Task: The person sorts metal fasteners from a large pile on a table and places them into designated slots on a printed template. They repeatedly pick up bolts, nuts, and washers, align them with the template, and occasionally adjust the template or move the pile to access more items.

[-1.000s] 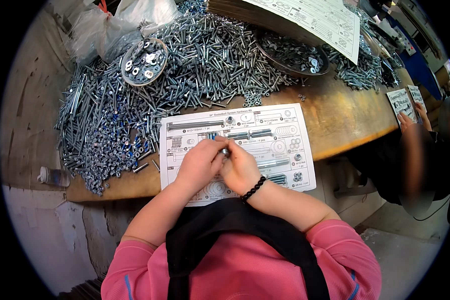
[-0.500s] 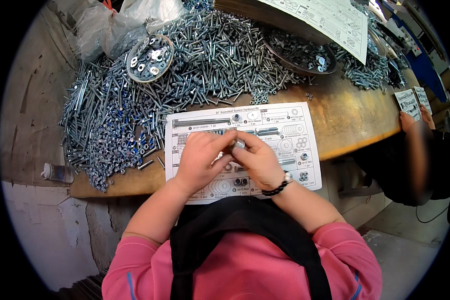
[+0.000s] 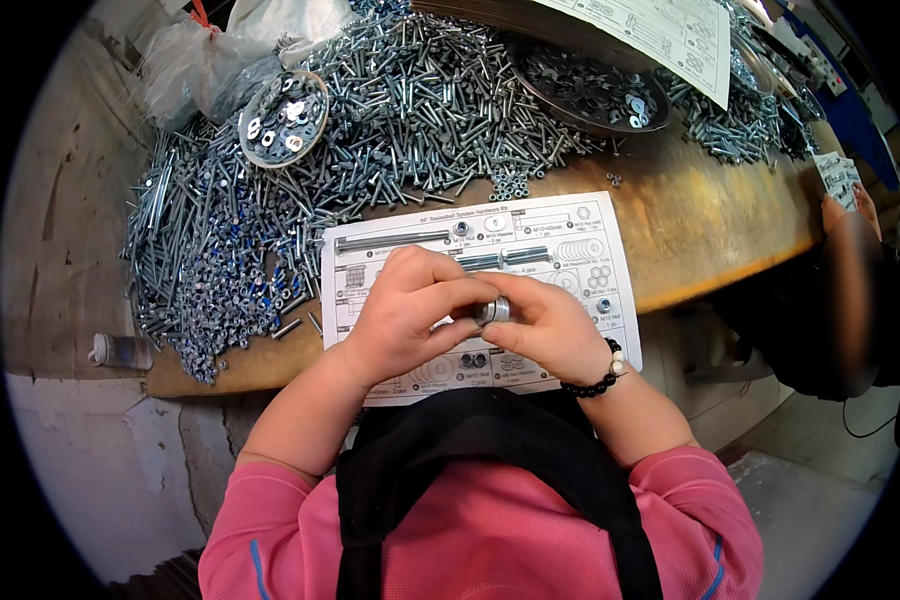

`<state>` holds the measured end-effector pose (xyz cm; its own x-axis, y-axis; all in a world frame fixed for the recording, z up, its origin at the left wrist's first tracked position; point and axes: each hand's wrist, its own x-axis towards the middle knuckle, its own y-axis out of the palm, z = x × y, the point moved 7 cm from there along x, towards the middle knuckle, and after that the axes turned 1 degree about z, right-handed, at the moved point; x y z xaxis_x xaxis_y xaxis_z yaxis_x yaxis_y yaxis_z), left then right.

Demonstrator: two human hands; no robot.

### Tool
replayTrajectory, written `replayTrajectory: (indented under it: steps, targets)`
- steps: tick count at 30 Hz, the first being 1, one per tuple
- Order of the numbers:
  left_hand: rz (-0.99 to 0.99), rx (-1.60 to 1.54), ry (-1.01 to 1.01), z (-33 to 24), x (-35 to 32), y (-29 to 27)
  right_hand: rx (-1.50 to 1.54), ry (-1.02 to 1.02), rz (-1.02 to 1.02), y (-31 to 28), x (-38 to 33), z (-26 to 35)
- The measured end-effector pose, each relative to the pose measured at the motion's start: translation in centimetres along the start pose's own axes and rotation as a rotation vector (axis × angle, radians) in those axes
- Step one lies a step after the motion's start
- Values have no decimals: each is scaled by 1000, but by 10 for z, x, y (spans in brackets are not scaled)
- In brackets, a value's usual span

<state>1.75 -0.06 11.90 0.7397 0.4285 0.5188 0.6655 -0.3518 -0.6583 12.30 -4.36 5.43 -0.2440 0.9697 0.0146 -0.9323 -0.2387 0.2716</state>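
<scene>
Now the stack of metal rings (image 3: 494, 311) sat above the middle of the printed sheet (image 3: 620, 350), pinched narrowly between the fingertips of the left hand (image 3: 417, 310) and the right hand (image 3: 550, 325). A second earlier the fingers had mostly covered it; now its edges showed (how many rings, I couldn't tell), leaving it easier to inspect. Beyond, loose bolts (image 3: 400, 130) lay heaped, a washer dish (image 3: 270, 164) far left.

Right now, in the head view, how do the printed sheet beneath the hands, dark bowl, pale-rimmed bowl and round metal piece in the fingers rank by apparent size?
1. Printed sheet, partly covered
2. Dark bowl
3. Pale-rimmed bowl
4. Round metal piece, clearly smallest
</scene>
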Motion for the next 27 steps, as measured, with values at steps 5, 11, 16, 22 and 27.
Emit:
replayTrajectory:
  steps: [5,11,16,22,27]
  targets:
    - [60,-107,-29,3,12,13,98,-3,-43,-12,-8,-2]
    - [132,-318,-374,48,42,57,306,183,-74,-18,-34,-27]
    - [378,-15,-227,66,71,131,305,234,43,-3,-47,-34]
    - [547,308,-154,70,76,168,282,203,4,-13,-55,-31]
    - [313,87,-223,59,71,123,230,125,-96,-30,-56,-21]
